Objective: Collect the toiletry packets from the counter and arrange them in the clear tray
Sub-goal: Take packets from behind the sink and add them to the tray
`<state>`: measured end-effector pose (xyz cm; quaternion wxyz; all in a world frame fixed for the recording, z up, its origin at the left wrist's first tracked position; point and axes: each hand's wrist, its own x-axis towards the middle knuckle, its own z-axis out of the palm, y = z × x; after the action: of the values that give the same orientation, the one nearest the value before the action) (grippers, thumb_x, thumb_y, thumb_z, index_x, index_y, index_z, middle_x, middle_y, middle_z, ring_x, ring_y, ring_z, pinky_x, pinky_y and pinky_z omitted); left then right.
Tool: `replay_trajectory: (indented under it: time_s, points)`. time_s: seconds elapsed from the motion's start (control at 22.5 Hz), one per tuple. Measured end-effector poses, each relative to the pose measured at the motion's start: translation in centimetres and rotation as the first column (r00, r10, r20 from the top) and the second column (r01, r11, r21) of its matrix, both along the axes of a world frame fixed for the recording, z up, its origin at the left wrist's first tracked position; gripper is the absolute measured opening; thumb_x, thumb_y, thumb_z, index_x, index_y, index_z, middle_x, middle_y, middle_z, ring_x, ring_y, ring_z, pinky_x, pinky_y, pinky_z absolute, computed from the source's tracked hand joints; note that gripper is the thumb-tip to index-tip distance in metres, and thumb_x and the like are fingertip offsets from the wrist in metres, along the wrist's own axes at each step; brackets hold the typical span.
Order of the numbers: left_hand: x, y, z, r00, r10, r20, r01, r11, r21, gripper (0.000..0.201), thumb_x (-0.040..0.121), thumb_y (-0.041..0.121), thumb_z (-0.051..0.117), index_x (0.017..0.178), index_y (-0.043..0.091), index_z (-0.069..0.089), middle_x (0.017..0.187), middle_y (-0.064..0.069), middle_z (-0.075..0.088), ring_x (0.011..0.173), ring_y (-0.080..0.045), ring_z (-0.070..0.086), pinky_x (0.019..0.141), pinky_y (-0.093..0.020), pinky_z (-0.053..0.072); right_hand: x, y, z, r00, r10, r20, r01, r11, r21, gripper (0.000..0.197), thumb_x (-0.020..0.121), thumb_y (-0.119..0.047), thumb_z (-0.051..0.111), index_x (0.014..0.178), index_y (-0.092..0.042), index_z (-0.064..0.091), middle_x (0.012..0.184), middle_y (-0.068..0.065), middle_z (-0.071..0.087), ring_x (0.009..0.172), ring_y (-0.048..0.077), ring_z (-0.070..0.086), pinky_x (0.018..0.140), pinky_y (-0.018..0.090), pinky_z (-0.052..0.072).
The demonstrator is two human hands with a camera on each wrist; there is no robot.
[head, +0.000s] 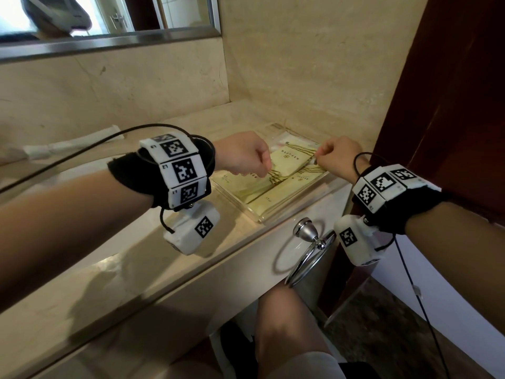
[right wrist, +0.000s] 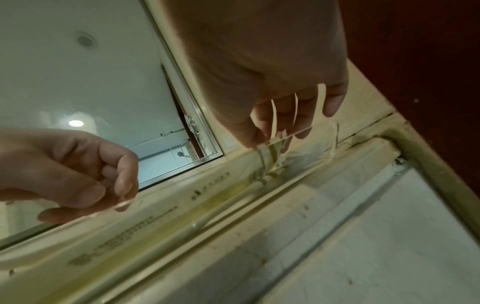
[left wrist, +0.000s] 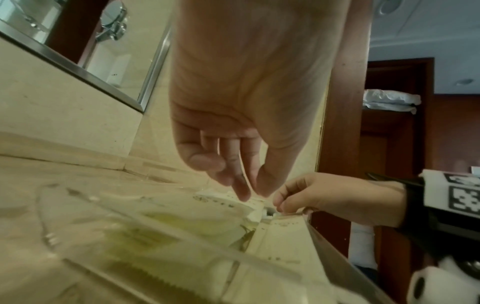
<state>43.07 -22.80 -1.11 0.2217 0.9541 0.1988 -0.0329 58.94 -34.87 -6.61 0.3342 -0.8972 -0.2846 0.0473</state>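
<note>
A clear tray (head: 273,214) sits in the counter's right corner and holds several cream-yellow toiletry packets. One packet (head: 289,162) lies on top of the others. My left hand (head: 266,170) pinches its left end between thumb and curled fingers. My right hand (head: 317,157) pinches its right end just over the tray's far side. In the left wrist view the left hand (left wrist: 253,193) points down at the packets, close to the right hand (left wrist: 279,205). The right wrist view shows the right hand (right wrist: 265,137) at the tray's wall (right wrist: 335,139) and the left hand (right wrist: 122,195) curled.
A chrome towel ring (head: 308,250) hangs below the counter edge under the tray. A long white packet (head: 76,144) lies at the back left of the counter, under the mirror (head: 109,23). A dark wooden door frame (head: 451,105) stands just right of the tray.
</note>
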Motion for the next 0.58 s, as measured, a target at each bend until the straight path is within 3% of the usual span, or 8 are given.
replay_trajectory:
  time_s: [0.13,0.27,0.36,0.49,0.58]
  points:
    - [-0.2,-0.2,-0.6,0.998,-0.052,-0.030,0.054,0.998,0.044,0.012,0.085,0.011,0.063,0.095,0.014,0.068,0.087,0.002,0.059,0.060,-0.006,0.047,0.050,-0.017,0.039,-0.5,-0.1,0.0,0.999,0.032,0.033,-0.030,0.997,-0.071,0.016,0.085,-0.009,0.054,0.088,-0.012,0.070,0.104,0.008,0.071,0.100,0.023,0.064,0.083,0.032,0.053]
    - [-0.4,-0.3,-0.4,0.998,-0.054,-0.018,0.055,0.997,0.057,0.015,0.086,0.011,0.062,0.099,0.012,0.068,0.080,0.005,0.057,0.057,-0.004,0.046,0.047,-0.015,0.039,-0.9,-0.1,0.0,0.997,0.037,0.061,-0.032,0.996,-0.089,0.014,0.087,-0.012,0.054,0.077,-0.018,0.063,0.103,0.008,0.070,0.095,0.021,0.063,0.078,0.029,0.049]
    - [-0.8,-0.2,-0.2,0.999,-0.049,-0.003,0.049,0.997,0.055,0.012,0.086,0.011,0.061,0.095,0.015,0.067,0.084,0.002,0.058,0.056,-0.005,0.045,0.047,-0.016,0.038,-1.3,0.0,-0.2,0.997,0.035,0.063,-0.030,0.997,-0.070,0.023,0.087,-0.012,0.055,0.067,-0.023,0.058,0.104,0.005,0.069,0.090,0.018,0.060,0.081,0.031,0.050]
    - [-1.3,-0.3,-0.5,0.997,-0.072,-0.006,0.072,0.996,0.052,0.012,0.085,0.010,0.062,0.095,0.014,0.067,0.084,0.002,0.059,0.059,-0.008,0.047,0.049,-0.015,0.040,-1.6,0.2,-0.3,1.000,-0.002,0.018,0.002,0.999,0.033,0.026,0.085,-0.002,0.051,0.075,-0.023,0.064,0.107,0.004,0.068,0.098,0.022,0.062,0.084,0.033,0.051]
    - [-1.7,-0.5,-0.8,0.996,-0.090,-0.009,0.090,0.994,0.068,0.015,0.085,0.010,0.062,0.098,0.011,0.068,0.079,0.006,0.057,0.067,-0.010,0.051,0.059,-0.017,0.042,-2.0,0.0,-0.4,1.000,-0.029,0.005,0.028,0.996,0.087,0.036,0.083,0.007,0.044,0.082,-0.022,0.064,0.103,0.003,0.065,0.100,0.022,0.061,0.085,0.033,0.050]
